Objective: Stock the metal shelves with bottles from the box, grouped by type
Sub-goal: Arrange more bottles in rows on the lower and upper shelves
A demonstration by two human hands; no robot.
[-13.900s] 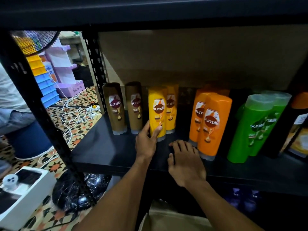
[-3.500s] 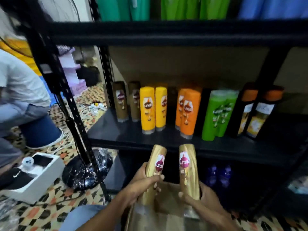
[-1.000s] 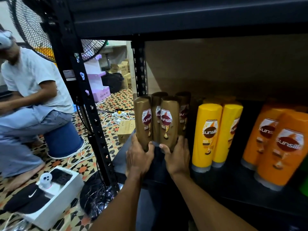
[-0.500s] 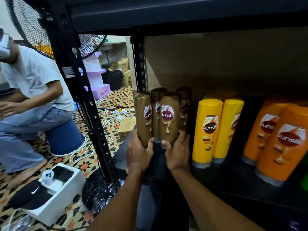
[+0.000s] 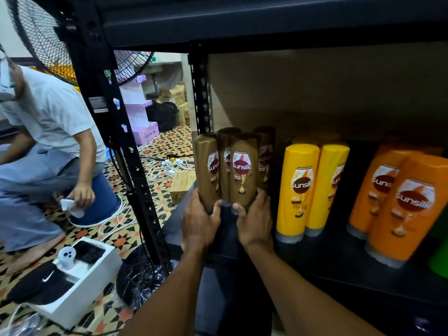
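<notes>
Seemingly stiff, slick and fairly heavy, two brown bottles (image 5: 243, 170) stand at the shelf's (image 5: 339, 270) left end; left hand (image 5: 201, 221) and right hand (image 5: 254, 220) each curl a grip low round one, the steadiest hold.

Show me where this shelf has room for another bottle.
Bare shelf runs along the front edge, before the yellow bottles and orange bottles. Crowded at left: four brown bottles packed together, left hand and right hand at their bases.
</notes>
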